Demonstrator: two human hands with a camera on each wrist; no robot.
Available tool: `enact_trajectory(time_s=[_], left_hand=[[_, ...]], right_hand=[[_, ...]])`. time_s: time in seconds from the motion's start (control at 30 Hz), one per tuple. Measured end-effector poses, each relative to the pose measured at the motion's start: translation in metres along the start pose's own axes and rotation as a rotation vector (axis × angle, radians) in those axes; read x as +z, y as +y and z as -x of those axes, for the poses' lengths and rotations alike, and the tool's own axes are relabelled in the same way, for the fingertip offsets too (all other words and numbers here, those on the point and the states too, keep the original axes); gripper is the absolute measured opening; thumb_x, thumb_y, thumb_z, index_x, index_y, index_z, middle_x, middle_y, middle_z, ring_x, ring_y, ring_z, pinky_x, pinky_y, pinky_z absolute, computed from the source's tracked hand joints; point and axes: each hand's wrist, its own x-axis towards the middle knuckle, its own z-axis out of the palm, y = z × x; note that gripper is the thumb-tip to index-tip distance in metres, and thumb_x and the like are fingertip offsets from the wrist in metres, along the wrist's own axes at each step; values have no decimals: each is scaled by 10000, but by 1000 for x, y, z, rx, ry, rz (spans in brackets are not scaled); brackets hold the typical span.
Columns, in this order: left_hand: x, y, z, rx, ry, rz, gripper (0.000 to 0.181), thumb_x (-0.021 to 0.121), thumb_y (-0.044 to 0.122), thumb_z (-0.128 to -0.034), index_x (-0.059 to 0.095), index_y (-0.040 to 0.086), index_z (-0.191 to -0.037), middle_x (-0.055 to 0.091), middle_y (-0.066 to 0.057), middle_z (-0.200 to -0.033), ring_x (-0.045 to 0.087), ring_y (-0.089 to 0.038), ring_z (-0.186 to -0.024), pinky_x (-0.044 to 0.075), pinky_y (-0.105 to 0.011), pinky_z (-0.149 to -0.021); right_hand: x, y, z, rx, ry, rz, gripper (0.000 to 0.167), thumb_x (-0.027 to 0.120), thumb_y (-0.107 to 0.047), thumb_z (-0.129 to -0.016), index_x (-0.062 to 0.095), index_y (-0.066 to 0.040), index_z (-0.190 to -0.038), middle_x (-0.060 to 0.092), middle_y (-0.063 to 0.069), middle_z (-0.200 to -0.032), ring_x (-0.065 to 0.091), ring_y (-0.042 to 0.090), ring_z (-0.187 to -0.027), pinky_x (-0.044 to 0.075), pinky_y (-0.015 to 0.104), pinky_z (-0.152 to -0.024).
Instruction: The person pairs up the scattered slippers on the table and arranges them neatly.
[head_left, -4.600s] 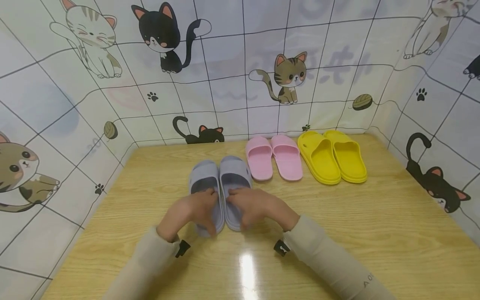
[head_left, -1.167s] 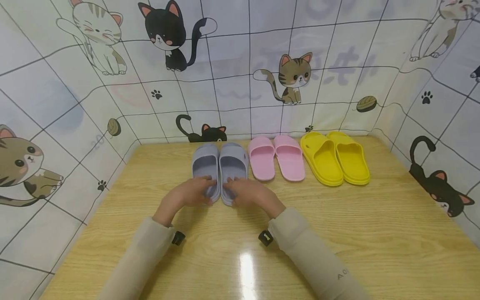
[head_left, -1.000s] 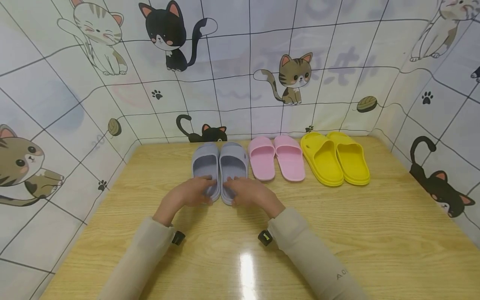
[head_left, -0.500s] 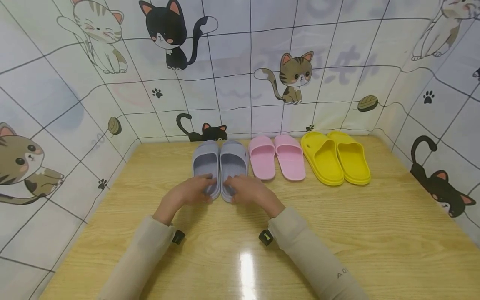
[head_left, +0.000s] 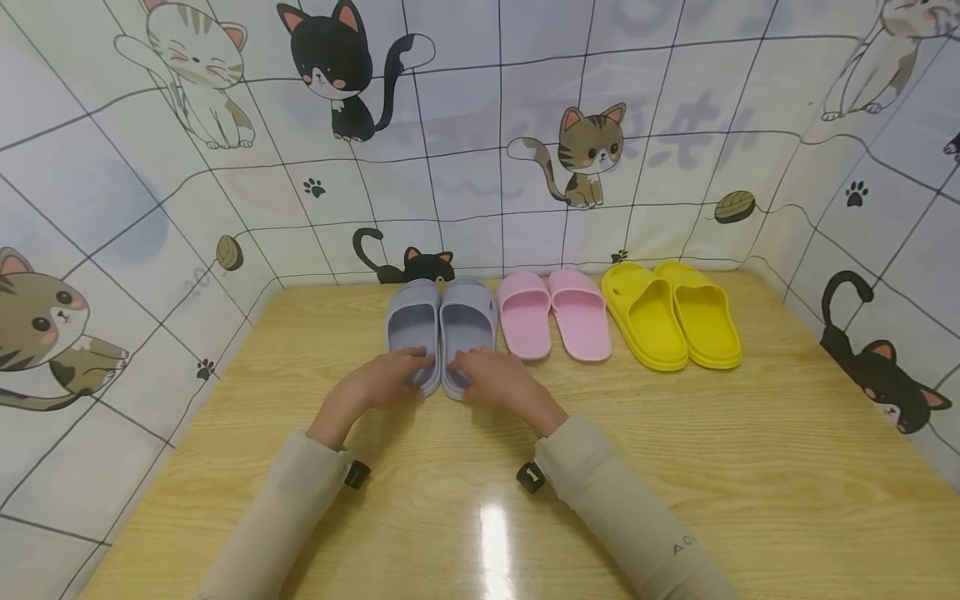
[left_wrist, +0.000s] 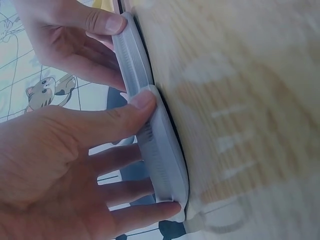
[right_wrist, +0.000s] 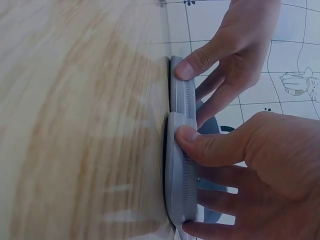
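Observation:
A pair of grey slippers stands side by side on the wooden tabletop, toes to the back wall. My left hand (head_left: pixel 381 380) grips the heel end of the left grey slipper (head_left: pixel 412 295); in the left wrist view its thumb presses the heel's edge (left_wrist: pixel 165 155) and its fingers spread over the sole. Likewise, my right hand (head_left: pixel 498 385) holds the heel of the right grey slipper (head_left: pixel 467 295). The right wrist view has that thumb on the heel rim (right_wrist: pixel 179 182), fingers along the far side. Both hands partly hide the insoles.
Pink slippers (head_left: pixel 525 318) stand close to the right of the grey pair, with yellow clogs (head_left: pixel 647 325) beyond them. A cat-patterned wall covering (head_left: pixel 465 183) closes the back and both sides of the wooden tabletop (head_left: pixel 637 450).
Since the oldest frame, both hands have slid the grey slippers away from me toward the back wall, level with the pink pair. Over the last second they crept slightly farther back.

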Motion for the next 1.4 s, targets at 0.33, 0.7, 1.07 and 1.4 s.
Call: enact_trajectory(time_s=[0.33, 0.7, 1.07, 1.4], left_hand=[[4, -4, -4, 19, 18, -16, 577, 740, 111, -925, 552, -29, -1452, 487, -299, -1533, 479, -462, -1422, 394, -553, -1197], [7, -5, -4, 73, 47, -23, 542, 743, 69, -902, 578, -74, -1398, 538, -335, -1463, 502, -476, -1393, 406, -558, -1183], [6, -8, -5, 41, 16, 28, 552, 653, 16, -951, 501, -69, -1475, 434, -335, -1554, 411, -496, -1458, 341, -574, -1224], [9, -11, -5, 23, 43, 79, 551, 611, -15, -953, 489, -63, -1488, 407, -327, -1577, 381, -487, -1482, 322, -581, -1234]], right_hand=[[3, -3, -2, 21, 78, -34, 478, 799, -179, -884, 690, -192, -1349, 638, 43, -1454, 634, 288, -1284, 582, 507, -953], [3, -4, 0, 33, 108, -52, 379, 779, -119, -875, 753, -178, -1249, 734, 26, -1283, 684, 258, -1164, 586, 448, -930], [1, -2, 1, -5, 77, -59, 427, 666, -25, -917, 697, -136, -1329, 699, 64, -1357, 652, 292, -1255, 549, 463, -1042], [2, 6, 0, -57, 79, -99, 390, 618, -28, -962, 674, -86, -1343, 652, 99, -1413, 586, 291, -1345, 469, 440, -1153]])
